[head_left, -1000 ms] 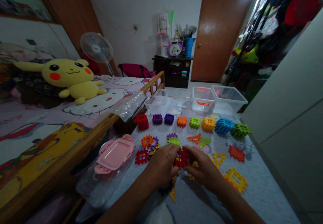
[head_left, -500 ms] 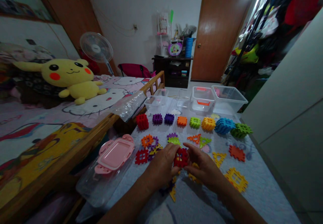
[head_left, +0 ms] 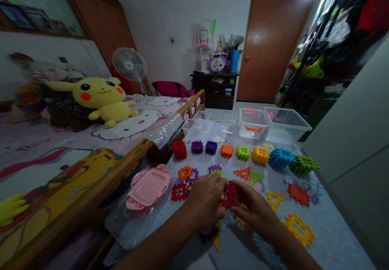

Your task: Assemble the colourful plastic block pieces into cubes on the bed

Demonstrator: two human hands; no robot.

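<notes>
Both hands grip a red square building piece (head_left: 227,196) with window-like holes and notched edges, held above the table. My left hand (head_left: 206,195) is closed on its left side and hides part of it. My right hand (head_left: 253,205) pinches the right side between thumb and fingers. Under and around the hands lie loose pieces: a yellow triangle (head_left: 274,200), a large yellow square (head_left: 299,228), an orange-red square (head_left: 298,194) and a red square (head_left: 178,192). An orange piece (head_left: 184,173) lies left of my left hand.
Behind the hands runs a row of stacked pieces, from a red stack (head_left: 179,150) to a green stack (head_left: 304,165). Clear plastic boxes (head_left: 287,126) stand at the table's far end. A pink lid (head_left: 148,187) rests on a clear container at left, beside the wooden bed rail (head_left: 121,166).
The view has shifted left, so things appear further right. My left hand has turned over the red piece and covers more of it. Both hands still hold it.
</notes>
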